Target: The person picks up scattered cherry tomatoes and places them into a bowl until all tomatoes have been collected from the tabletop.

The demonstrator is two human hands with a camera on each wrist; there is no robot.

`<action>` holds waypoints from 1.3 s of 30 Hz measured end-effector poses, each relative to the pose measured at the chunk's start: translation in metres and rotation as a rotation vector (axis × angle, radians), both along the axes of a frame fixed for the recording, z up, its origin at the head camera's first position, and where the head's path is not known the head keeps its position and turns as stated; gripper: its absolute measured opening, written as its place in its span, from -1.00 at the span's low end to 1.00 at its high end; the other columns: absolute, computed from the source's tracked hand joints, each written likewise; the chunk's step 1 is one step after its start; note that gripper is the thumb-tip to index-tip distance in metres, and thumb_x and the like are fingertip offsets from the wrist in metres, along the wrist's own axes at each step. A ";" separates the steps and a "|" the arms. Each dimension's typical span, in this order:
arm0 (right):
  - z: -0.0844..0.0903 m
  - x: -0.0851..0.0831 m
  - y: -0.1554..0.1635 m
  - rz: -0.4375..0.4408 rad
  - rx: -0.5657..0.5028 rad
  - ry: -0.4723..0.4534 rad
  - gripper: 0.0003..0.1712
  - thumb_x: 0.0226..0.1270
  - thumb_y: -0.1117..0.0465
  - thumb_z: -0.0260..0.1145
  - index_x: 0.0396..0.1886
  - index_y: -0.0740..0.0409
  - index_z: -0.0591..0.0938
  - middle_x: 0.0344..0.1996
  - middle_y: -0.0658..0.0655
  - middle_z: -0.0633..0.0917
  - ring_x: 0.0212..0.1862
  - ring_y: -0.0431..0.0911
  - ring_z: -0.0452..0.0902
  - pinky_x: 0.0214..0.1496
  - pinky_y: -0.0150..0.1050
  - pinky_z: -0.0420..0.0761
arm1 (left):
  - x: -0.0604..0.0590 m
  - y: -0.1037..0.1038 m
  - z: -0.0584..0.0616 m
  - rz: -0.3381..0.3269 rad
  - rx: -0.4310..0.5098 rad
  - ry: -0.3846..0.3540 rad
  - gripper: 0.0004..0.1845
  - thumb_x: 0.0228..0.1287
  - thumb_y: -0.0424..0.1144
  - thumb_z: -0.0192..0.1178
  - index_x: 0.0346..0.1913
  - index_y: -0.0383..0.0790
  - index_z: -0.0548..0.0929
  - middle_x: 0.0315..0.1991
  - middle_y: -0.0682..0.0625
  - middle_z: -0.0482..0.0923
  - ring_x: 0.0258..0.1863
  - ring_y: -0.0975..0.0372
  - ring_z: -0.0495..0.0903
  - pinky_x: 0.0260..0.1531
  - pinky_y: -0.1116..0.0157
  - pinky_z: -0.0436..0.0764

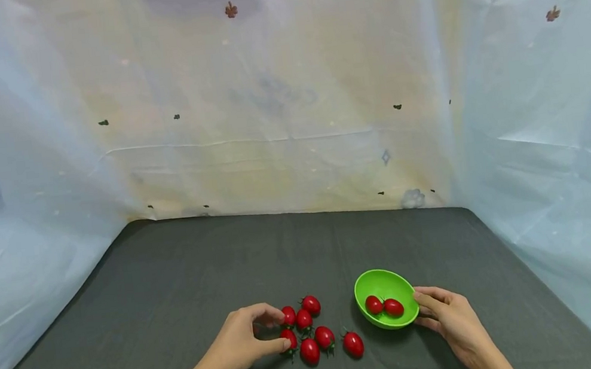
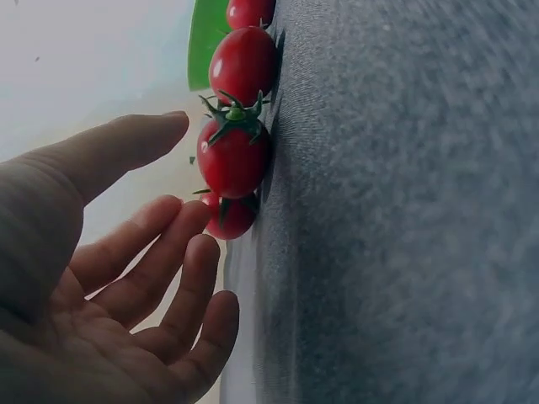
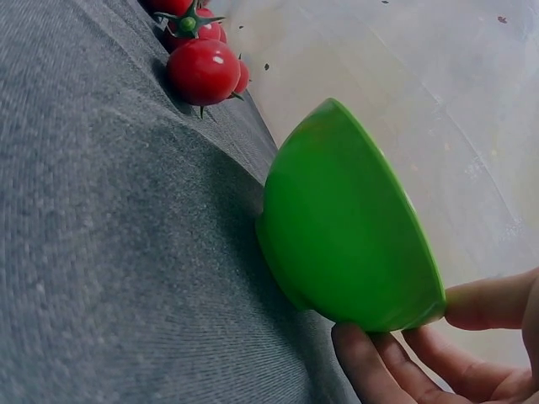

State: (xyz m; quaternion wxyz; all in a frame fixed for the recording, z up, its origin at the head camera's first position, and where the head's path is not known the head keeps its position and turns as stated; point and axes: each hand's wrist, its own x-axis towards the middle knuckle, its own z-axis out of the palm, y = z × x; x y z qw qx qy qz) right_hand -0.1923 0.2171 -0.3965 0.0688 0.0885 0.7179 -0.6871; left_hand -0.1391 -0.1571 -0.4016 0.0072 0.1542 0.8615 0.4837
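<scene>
Several red cherry tomatoes point(image 1: 310, 351) with green stems lie in a cluster on the dark grey cloth point(image 1: 176, 281). My left hand point(image 1: 280, 330) cups the cluster's left side, thumb and fingers spread around the nearest tomato point(image 2: 234, 158) without closing on it. In the left wrist view the left hand point(image 2: 187, 172) shows straight, parted fingers point(image 2: 189, 278). A small green bowl point(image 1: 387, 286) holds two tomatoes point(image 1: 393, 307). My right hand point(image 1: 421, 309) holds the bowl's right edge. In the right wrist view its thumb point(image 3: 488, 303) sits on the rim of the green bowl point(image 3: 345, 227), with fingers point(image 3: 370, 366) under the wall.
Pale translucent sheeting point(image 1: 288, 119) walls the cloth on the back, left and right. The cloth stretches bare behind the tomatoes and bowl to the back wall.
</scene>
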 end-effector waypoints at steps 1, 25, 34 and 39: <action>0.000 0.000 0.000 0.001 -0.001 0.001 -0.50 0.44 0.21 0.28 0.19 0.51 0.48 -0.08 0.19 0.66 -0.15 0.02 0.64 -0.11 -0.05 0.65 | 0.000 0.000 -0.001 0.002 -0.001 -0.003 -0.63 0.07 -0.06 0.50 -0.09 -0.12 0.70 -0.19 0.12 0.65 -0.18 0.12 0.55 -0.18 0.16 0.57; -0.003 0.000 0.000 -0.005 0.000 0.016 -0.52 0.44 0.22 0.27 0.17 0.52 0.49 -0.09 0.20 0.66 -0.15 0.01 0.65 -0.13 -0.07 0.65 | -0.001 0.003 -0.006 0.006 -0.015 -0.071 -0.56 -0.05 -0.12 0.58 -0.10 -0.15 0.68 -0.21 0.14 0.63 -0.23 0.17 0.55 -0.24 0.21 0.56; -0.002 0.000 0.000 -0.007 -0.002 0.018 -0.53 0.44 0.24 0.26 0.17 0.52 0.49 -0.08 0.21 0.66 -0.14 0.01 0.65 -0.13 -0.08 0.65 | -0.003 0.006 -0.007 -0.004 -0.047 -0.117 -0.52 -0.07 -0.08 0.58 -0.07 -0.13 0.67 -0.18 0.17 0.63 -0.20 0.19 0.55 -0.18 0.15 0.55; -0.003 0.000 0.000 -0.009 -0.007 0.018 -0.54 0.44 0.23 0.27 0.16 0.51 0.50 -0.09 0.21 0.66 -0.14 0.02 0.65 -0.13 -0.08 0.65 | -0.003 0.006 -0.007 0.001 -0.054 -0.124 -0.54 -0.07 -0.08 0.58 -0.08 -0.12 0.68 -0.19 0.17 0.63 -0.21 0.19 0.55 -0.18 0.14 0.55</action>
